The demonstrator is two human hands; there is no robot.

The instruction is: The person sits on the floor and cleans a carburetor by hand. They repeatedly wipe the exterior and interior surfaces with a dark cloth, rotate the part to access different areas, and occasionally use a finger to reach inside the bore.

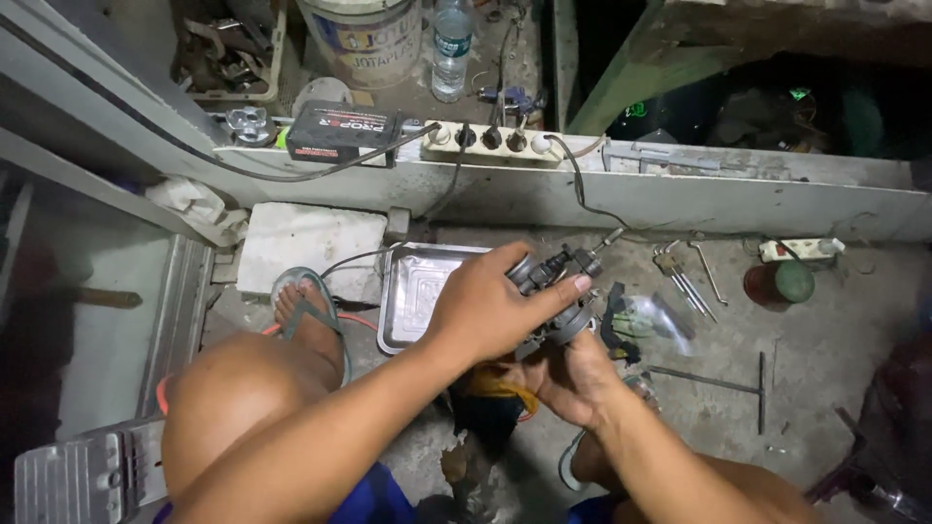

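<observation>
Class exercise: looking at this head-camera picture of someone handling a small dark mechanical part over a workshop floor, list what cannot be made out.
- Head view: the dark mechanical part is mostly covered by the left hand and right hand; its full shape is hidden.
- Head view: the metal tray is partly hidden by the left hand.
- Head view: the space behind the ledge, top right, is too dark.
</observation>
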